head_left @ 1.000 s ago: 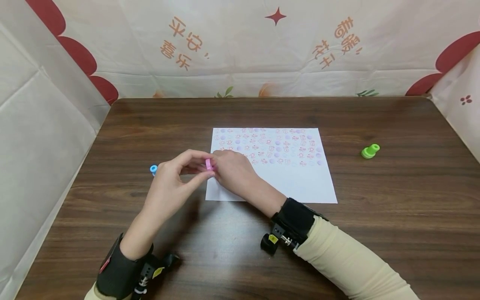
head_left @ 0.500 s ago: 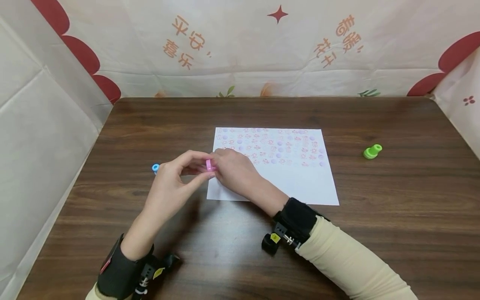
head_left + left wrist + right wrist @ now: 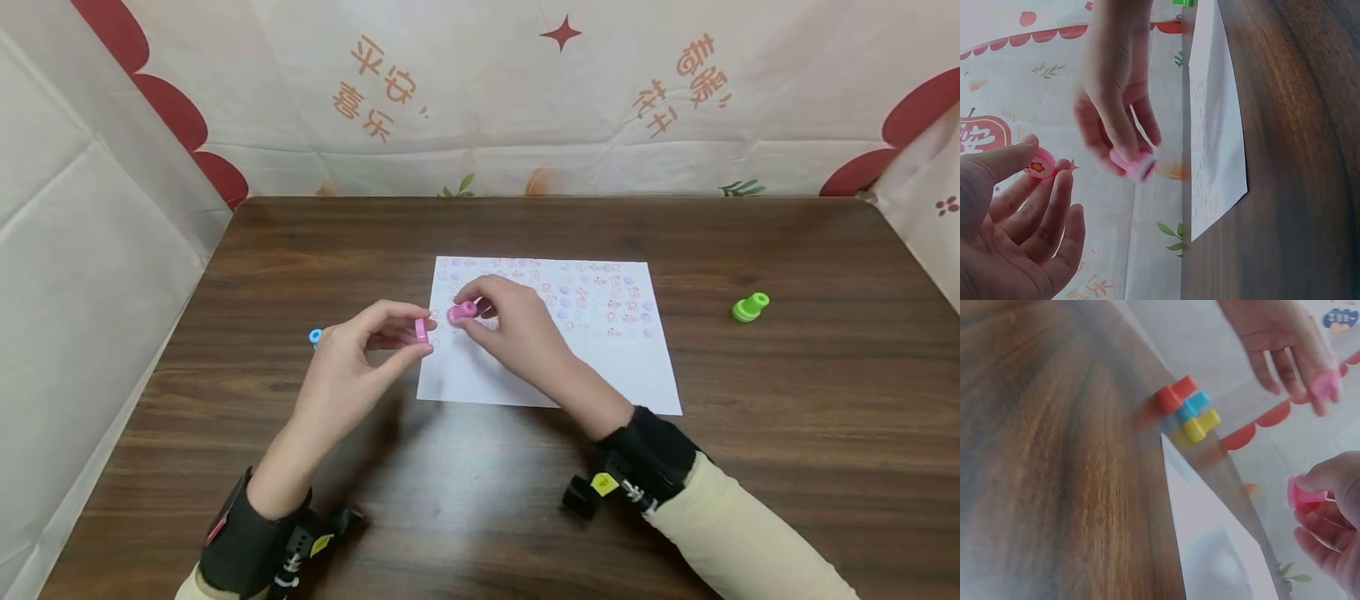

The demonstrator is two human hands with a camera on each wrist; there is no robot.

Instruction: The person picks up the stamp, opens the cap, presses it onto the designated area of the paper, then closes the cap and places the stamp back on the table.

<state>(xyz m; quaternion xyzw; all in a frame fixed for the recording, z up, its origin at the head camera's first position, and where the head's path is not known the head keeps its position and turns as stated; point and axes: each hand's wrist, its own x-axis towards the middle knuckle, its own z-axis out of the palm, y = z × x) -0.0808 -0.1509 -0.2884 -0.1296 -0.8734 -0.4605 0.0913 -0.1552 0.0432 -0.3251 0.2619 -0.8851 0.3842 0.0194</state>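
Between thumb and fingertips my left hand (image 3: 348, 362) pinches a small round pink cap (image 3: 422, 330); in the left wrist view a red flower on a pale disc shows on the cap (image 3: 1040, 164). A pink stamp (image 3: 462, 312) is in my right hand (image 3: 521, 329), gripped by thumb and fingers, just right of the cap and apart from it. In the right wrist view the stamp (image 3: 1305, 491) has its wide end facing the cap. Below both hands lies a white sheet of paper (image 3: 495, 375), its upper half covered with rows of small red and purple stamped prints.
A green stamp (image 3: 750, 307) stands on the brown table (image 3: 825, 433) to the right. Left of the paper is a blue stamp (image 3: 315, 336), mostly behind my left hand. The right wrist view shows a red stamp (image 3: 1175, 394) and a yellow stamp (image 3: 1201, 427) beside it.
My right hand has drawn back rightward from the left hand, and the pink stamp in it now shows, separate from the cap. The left hand stays nearly still.
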